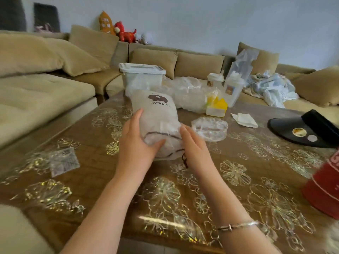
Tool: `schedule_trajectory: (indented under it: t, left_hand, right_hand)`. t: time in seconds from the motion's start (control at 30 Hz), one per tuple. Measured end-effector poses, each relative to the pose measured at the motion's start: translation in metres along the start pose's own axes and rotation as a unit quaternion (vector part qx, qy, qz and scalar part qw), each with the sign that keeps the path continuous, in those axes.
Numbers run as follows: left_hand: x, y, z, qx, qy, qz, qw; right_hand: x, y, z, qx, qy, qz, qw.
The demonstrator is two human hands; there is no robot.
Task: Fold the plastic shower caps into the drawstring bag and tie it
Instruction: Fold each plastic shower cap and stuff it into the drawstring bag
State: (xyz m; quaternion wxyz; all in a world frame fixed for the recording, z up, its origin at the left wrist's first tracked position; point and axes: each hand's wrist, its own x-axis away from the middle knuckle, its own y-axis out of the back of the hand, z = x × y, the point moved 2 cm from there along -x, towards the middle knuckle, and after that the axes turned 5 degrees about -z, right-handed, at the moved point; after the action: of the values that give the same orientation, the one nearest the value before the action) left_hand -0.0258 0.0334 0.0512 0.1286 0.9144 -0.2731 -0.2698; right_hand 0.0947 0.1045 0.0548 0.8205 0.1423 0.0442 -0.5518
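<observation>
A white translucent drawstring bag (157, 116) with a brown bear print lies stuffed on the table (91, 180), its mouth toward me. My left hand (135, 143) grips the bag's left side near the brown cord, thumb across the front. My right hand (194, 145) lies against the bag's right side with straight fingers; the dark cord end (184, 158) hangs by its palm. A folded clear shower cap (210, 128) lies on the table just right of the bag. More crumpled clear plastic (185, 92) is heaped behind the bag.
A clear lidded storage box (142, 74), two white cups (214, 79) and a yellow-white carton (216, 107) stand at the far edge. A tissue (244, 120), a black visor (304, 129) and a red cap (324, 189) lie right. A small packet (63, 161) lies left. A beige sofa surrounds the table.
</observation>
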Motion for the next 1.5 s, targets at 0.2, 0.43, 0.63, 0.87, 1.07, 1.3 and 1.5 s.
schedule_trajectory:
  t: [0.2,0.43,0.63,0.87,1.07,1.3,1.5]
  left_hand:
    - [-0.047,0.051,0.061,-0.047,0.058,-0.039,0.996]
    - [-0.056,0.069,0.098,-0.083,0.097,-0.031,0.991]
    - [-0.035,0.078,0.077,-0.104,0.05,-0.033,0.993]
    - [0.013,0.072,0.031,-0.155,-0.056,-0.062,0.984]
    - [0.026,0.005,-0.002,-0.079,-0.115,0.031,0.99]
    - [0.006,-0.071,-0.001,-0.086,-0.077,0.115,0.987]
    - [-0.004,-0.091,0.007,-0.093,-0.046,0.129,0.986]
  right_hand:
    - [-0.035,-0.096,0.002,0.008,-0.022,0.08,0.997]
    - [-0.035,-0.139,-0.006,0.025,-0.038,0.094,0.995]
    - [-0.019,-0.111,-0.004,0.045,-0.037,0.073,0.996]
    - [-0.002,-0.047,0.0,0.129,-0.027,0.036,0.991]
    - [-0.022,0.022,-0.033,0.266,-0.022,-0.026,0.963]
    - [-0.075,0.061,-0.08,0.366,-0.019,0.023,0.93]
    - [-0.087,0.061,-0.075,0.384,0.003,0.044,0.922]
